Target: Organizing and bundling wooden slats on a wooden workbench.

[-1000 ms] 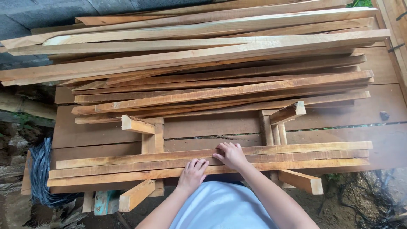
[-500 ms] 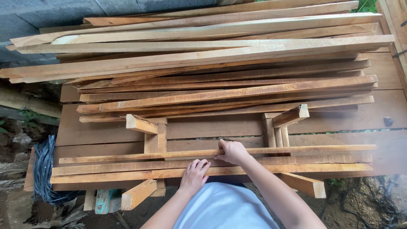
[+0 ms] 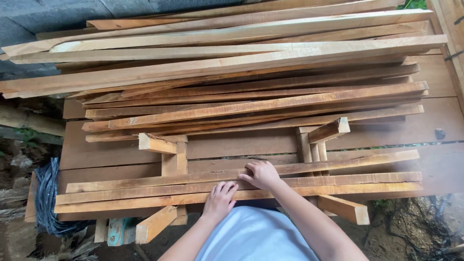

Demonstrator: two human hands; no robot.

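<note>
Three long wooden slats (image 3: pixel 338 181) lie side by side across two short wooden supports, one at the left (image 3: pixel 157 222) and one at the right (image 3: pixel 344 209), near the front edge of a plank table (image 3: pixel 232 145). My left hand (image 3: pixel 220 199) rests flat on the two nearest slats, fingers spread. My right hand (image 3: pixel 261 174) lies on the farthest of the three slats (image 3: pixel 357 162), its fingers curled over the far edge.
A big pile of long rough slats (image 3: pixel 251 82) fills the back of the table. A coil of dark cord (image 3: pixel 46 193) hangs at the left end. A small dark object (image 3: pixel 440 133) lies at the right. Dirt and debris surround the table.
Both hands stay on the front slats in nearly the same place. The view has shifted slightly; the slats look unmoved.
</note>
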